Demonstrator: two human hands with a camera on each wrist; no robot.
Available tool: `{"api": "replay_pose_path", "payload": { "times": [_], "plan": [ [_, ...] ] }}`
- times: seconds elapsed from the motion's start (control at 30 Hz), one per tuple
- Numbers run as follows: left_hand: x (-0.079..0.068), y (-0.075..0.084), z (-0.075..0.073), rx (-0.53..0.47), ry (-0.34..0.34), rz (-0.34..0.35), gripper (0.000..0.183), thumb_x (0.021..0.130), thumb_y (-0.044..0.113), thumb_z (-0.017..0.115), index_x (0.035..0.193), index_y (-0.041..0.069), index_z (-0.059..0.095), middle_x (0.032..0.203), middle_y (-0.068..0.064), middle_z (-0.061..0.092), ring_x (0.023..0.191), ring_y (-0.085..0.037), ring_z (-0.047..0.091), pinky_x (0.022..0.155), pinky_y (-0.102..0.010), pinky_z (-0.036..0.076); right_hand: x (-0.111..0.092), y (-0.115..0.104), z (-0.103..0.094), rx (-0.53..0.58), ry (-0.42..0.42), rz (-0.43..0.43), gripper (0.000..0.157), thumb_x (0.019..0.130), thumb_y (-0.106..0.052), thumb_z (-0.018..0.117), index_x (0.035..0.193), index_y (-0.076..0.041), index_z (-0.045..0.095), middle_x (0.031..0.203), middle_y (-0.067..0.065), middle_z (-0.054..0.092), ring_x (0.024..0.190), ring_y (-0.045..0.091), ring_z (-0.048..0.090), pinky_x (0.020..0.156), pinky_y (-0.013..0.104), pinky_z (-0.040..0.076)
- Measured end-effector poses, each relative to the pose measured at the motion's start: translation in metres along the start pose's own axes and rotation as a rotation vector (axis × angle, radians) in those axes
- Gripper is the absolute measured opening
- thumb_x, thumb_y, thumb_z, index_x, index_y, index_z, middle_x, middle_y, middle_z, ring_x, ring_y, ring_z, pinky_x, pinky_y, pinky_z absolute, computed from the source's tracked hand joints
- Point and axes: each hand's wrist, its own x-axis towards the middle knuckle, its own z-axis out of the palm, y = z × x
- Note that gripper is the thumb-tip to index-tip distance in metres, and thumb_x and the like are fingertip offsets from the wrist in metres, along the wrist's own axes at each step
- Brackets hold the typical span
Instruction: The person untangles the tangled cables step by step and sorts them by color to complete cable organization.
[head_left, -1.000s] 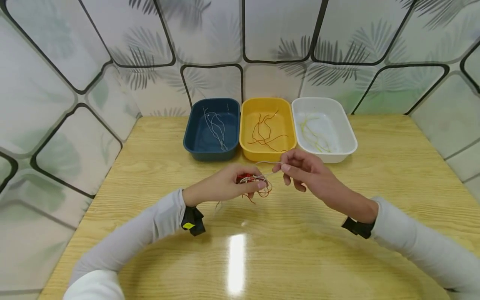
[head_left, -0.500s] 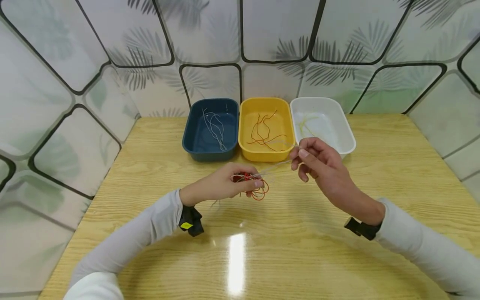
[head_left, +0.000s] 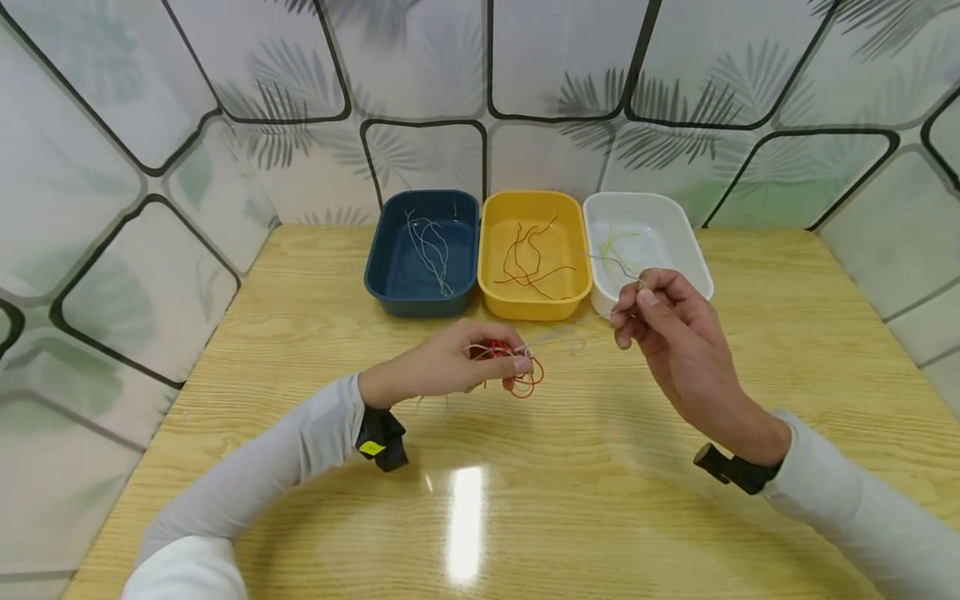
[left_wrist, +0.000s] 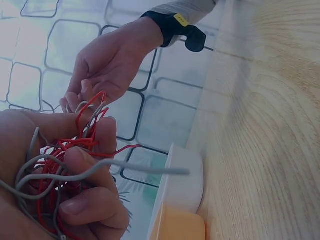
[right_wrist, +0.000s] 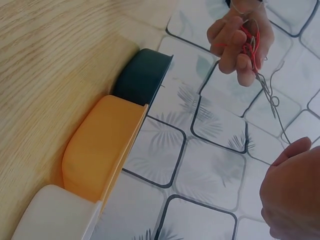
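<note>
Tangled bundle of thin red and grey wires (left_wrist: 55,162): in the left hand (head_left: 450,360), raised over the worktop (head_left: 337,533), on the near side of the tubs. Left fingers curled round it; red loops and grey ends stick out.

Right hand (head_left: 684,350), near the white tub: thumb and fingertip pinch one slender grey wire (right_wrist: 274,103), drawn out between the hands, part of it looped and twisted near the bundle. Its other end shows against the white tub in the head view.

Three rounded rectangular tubs side by side, far edge of worktop, from left:
– dark blue tub (head_left: 392,271), pale grey wires (head_left: 433,258) inside;
– yellow tub (head_left: 536,310), orange-red wires (head_left: 528,281) inside;
– glossy white tub (head_left: 692,271), pale yellow wires (head_left: 617,242) inside.

Black wristband (head_left: 381,437) on left wrist, yellow mark. Leaf-print wall (head_left: 547,67) behind, black outlines.
</note>
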Motion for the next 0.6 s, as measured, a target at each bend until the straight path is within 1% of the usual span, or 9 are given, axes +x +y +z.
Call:
{"api": "replay_pose_path", "payload": {
  "times": [0.1, 0.23, 0.33, 0.37, 0.43, 0.47, 0.53, 0.6],
  "plan": [
    [0.000, 0.000, 0.001, -0.009, -0.019, 0.026, 0.020, 0.091, 0.038, 0.055, 0.094, 0.019, 0.061, 0.077, 0.000, 0.061, 0.052, -0.022, 0.041, 0.047, -0.033, 0.033, -0.001, -0.001, 0.000, 0.014, 0.000, -0.001, 0.011, 0.098, -0.005, 0.036, 0.105, 0.002, 0.042, 0.096, 0.012, 0.052, 0.077, 0.020, 0.053, 0.068, 0.026, 0.045],
    [0.000, 0.000, 0.004, -0.049, -0.036, 0.034, 0.019, 0.091, 0.036, 0.055, 0.094, 0.018, 0.062, 0.076, -0.002, 0.061, 0.049, -0.023, 0.038, 0.044, -0.033, 0.031, -0.002, -0.004, 0.001, 0.012, 0.031, 0.013, 0.011, 0.098, -0.006, 0.036, 0.105, -0.001, 0.043, 0.094, 0.010, 0.052, 0.077, 0.017, 0.053, 0.068, 0.025, 0.045],
    [0.000, 0.001, 0.005, -0.066, -0.041, 0.033, 0.021, 0.091, 0.038, 0.055, 0.095, 0.019, 0.062, 0.078, -0.002, 0.061, 0.049, -0.024, 0.038, 0.044, -0.034, 0.030, -0.003, -0.009, 0.000, 0.043, 0.043, -0.006, 0.011, 0.098, -0.005, 0.036, 0.104, -0.001, 0.044, 0.094, 0.010, 0.051, 0.078, 0.017, 0.052, 0.068, 0.024, 0.044],
    [0.000, 0.001, 0.005, -0.067, -0.042, 0.036, 0.021, 0.091, 0.038, 0.055, 0.096, 0.019, 0.062, 0.078, -0.002, 0.061, 0.049, -0.024, 0.038, 0.044, -0.034, 0.030, -0.003, -0.009, -0.001, 0.035, 0.040, -0.017, 0.010, 0.098, -0.005, 0.036, 0.103, -0.001, 0.044, 0.094, 0.010, 0.050, 0.077, 0.017, 0.053, 0.067, 0.024, 0.044],
    [0.000, 0.000, 0.005, -0.068, -0.038, 0.044, 0.021, 0.091, 0.037, 0.054, 0.096, 0.018, 0.062, 0.078, -0.002, 0.061, 0.049, -0.024, 0.038, 0.044, -0.034, 0.030, -0.002, -0.009, -0.002, -0.009, 0.006, -0.026, 0.009, 0.098, -0.004, 0.036, 0.102, 0.000, 0.043, 0.094, 0.011, 0.050, 0.078, 0.018, 0.052, 0.067, 0.025, 0.044],
    [-0.001, 0.000, 0.004, -0.068, -0.033, 0.042, 0.021, 0.092, 0.037, 0.054, 0.096, 0.018, 0.062, 0.077, -0.002, 0.061, 0.049, -0.024, 0.039, 0.044, -0.034, 0.030, -0.002, -0.007, -0.003, -0.044, -0.019, -0.017, 0.009, 0.097, -0.002, 0.036, 0.102, 0.002, 0.043, 0.097, 0.014, 0.051, 0.080, 0.020, 0.053, 0.068, 0.027, 0.045],
    [-0.002, -0.002, 0.003, -0.067, -0.019, 0.037, 0.021, 0.092, 0.035, 0.054, 0.096, 0.017, 0.062, 0.077, -0.003, 0.061, 0.049, -0.023, 0.039, 0.044, -0.033, 0.031, -0.002, -0.001, -0.005, -0.201, -0.067, 0.043, 0.010, 0.096, -0.004, 0.040, 0.104, 0.002, 0.045, 0.104, 0.016, 0.051, 0.085, 0.021, 0.054, 0.070, 0.029, 0.045],
    [-0.003, -0.003, 0.002, -0.059, -0.004, 0.028, 0.021, 0.093, 0.035, 0.053, 0.096, 0.016, 0.062, 0.077, -0.003, 0.060, 0.049, -0.023, 0.039, 0.044, -0.033, 0.031, -0.002, 0.008, -0.007, -0.375, -0.139, 0.134, 0.017, 0.095, -0.007, 0.045, 0.111, 0.000, 0.047, 0.113, 0.016, 0.051, 0.093, 0.023, 0.054, 0.074, 0.031, 0.046]
  ]
}}
